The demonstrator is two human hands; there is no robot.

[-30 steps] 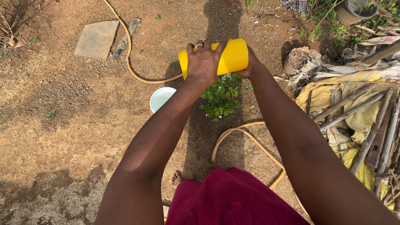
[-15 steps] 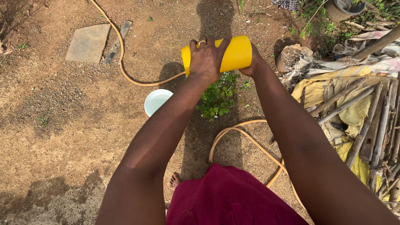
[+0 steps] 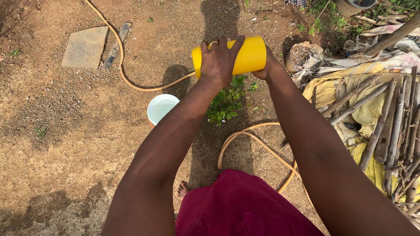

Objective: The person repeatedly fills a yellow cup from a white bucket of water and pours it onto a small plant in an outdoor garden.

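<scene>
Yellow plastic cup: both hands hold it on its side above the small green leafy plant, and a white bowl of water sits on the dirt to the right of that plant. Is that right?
Not quite. The head view shows the white bowl of water to the left of the small green leafy plant, not the right. Both hands, left hand and right hand, do hold the yellow plastic cup on its side above the plant.

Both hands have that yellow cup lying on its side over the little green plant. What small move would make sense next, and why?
Probably tip the yellow cup a little further, mouth downward. The left hand wraps its side and the right hand backs its base, holding it sideways right above the small green plant. No water can be seen falling.
</scene>
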